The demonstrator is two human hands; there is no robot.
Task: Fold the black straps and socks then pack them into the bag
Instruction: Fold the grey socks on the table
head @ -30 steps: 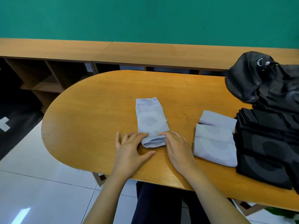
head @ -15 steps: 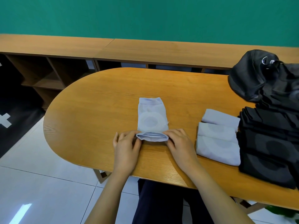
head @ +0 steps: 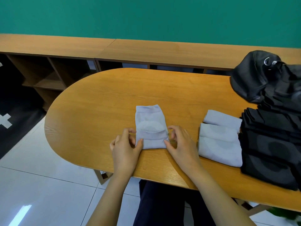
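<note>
Oval wood counter (head: 97, 103) under everything; black bag (head: 254, 79) slumped at far R; stack of black straps (head: 268, 144) just in front of it; folded pale socks (head: 218, 144) touching stack's L side; lone pale sock (head: 150, 126) mid-counter, near end doubled over; L hand (head: 125, 149) & R hand (head: 182, 144) at its near corners, fingers curled, thumbs pinching fold.

No legible text anywhere.

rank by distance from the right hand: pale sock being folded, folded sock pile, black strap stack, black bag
1. pale sock, touching the right hand, its left
2. folded sock pile, right
3. black strap stack, farther right
4. black bag, far back right
</note>
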